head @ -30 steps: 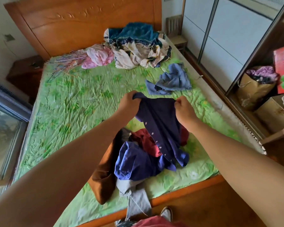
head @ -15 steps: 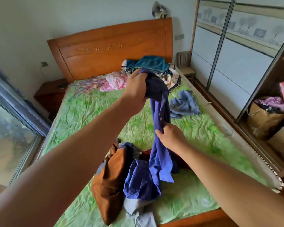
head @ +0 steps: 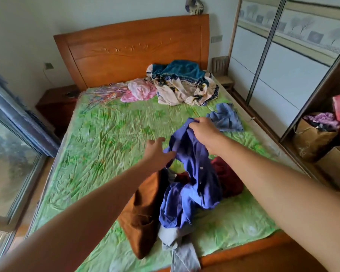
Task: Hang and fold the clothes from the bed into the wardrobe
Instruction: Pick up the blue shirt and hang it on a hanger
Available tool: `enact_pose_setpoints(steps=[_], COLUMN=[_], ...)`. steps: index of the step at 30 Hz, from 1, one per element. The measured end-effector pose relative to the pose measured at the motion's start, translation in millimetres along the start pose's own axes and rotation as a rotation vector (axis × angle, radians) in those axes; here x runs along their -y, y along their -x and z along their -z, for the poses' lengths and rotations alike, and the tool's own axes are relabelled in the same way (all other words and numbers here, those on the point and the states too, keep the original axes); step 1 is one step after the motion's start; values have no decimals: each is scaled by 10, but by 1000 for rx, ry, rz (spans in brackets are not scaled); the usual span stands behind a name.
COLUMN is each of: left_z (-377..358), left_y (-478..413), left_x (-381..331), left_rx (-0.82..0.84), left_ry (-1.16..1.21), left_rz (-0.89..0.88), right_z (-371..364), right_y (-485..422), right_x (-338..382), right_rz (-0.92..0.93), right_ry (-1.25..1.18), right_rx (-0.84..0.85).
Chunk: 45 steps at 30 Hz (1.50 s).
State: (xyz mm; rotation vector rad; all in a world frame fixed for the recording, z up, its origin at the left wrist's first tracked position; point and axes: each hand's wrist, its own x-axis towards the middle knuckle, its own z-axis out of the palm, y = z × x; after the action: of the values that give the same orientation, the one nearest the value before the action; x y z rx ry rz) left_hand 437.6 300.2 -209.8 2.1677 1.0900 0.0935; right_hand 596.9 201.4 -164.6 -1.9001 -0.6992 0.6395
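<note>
item, foot of the bed (head: 110, 146): grey garment (head: 182, 250) hanging over the edge, with a brown garment (head: 143, 211) on its left. both lie partly under the heap.
item, blue shirt (head: 194, 173): the one i am working on. its lower half is slumped on the heap near me, beside a red garment (head: 229, 179). its long axis runs from there up and away to the collar end, which is lifted off the sheet.
item, my left hand (head: 157, 152): fingers spread and loose, holding nothing, tips at the shirt's left edge about midway along. i judge this the hand to take the next hold, since that edge lies just to its right.
item, my right hand (head: 203, 131): pinching the collar end at the shirt's far tip.
item, beyond: pale blue garment (head: 226, 118), hangers (head: 100, 95) at far left, wardrobe (head: 294, 75) to my right.
</note>
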Motion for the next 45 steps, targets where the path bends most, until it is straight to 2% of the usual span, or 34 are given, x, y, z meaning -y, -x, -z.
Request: enact_pose_setpoints(steps=[3,4,8,11,15,17,19,20,24,26,28,30,33,35,38,41,45], left_z=[-209,-236,-263,-237,-67,70,223,300,479,495,463,406,348,309,204,-21,-325], left_y=[159,198,205,139,65,-7,-23,-20,5,57,161,274,412,453,541,709,1029], left_x=[106,127,137,108,10,-75,-176,-223,-441,-600,-758,-879,-1025,-1097,-1144,-1241,-1683], left_rx=[383,453,405,337,274,256,289,325,473,521,561,598,625,600,569,576,586], left_ry=[-88,-101,-49,23,525,680,815,888,1105,1156,1216,1267,1265,1187,999,888,955], left_rz=[-175,-193,-179,-198,-7,51,69,59,-12,-13,6,15,-32,-96,-140,-170,-218], right_z=[-126,-180,-385,-464,-447,-441,-446,-461,-611,-671,-728,-738,-598,-370,105,620,1384], right_y=[44,62,149,222,385,549,773,893,1263,1306,1319,1319,1366,1436,1513,1561,1763], right_x=[348,453,795,869,524,167,-246,-451,-1002,-1015,-869,-735,-596,-495,-354,-316,-594], right_rz=[-36,-42,-32,-2,33,74,108,94,34,141,261,262,135,124,138,81,-29], right_ry=[-108,-141,-212,-217,-121,-40,25,40,89,75,84,63,10,-125,-117,-101,112], right_rx=[-21,-18,38,-17,-83,-237,-405,-435,-330,-338,-424,-529,-644,-694,-776,-741,-653])
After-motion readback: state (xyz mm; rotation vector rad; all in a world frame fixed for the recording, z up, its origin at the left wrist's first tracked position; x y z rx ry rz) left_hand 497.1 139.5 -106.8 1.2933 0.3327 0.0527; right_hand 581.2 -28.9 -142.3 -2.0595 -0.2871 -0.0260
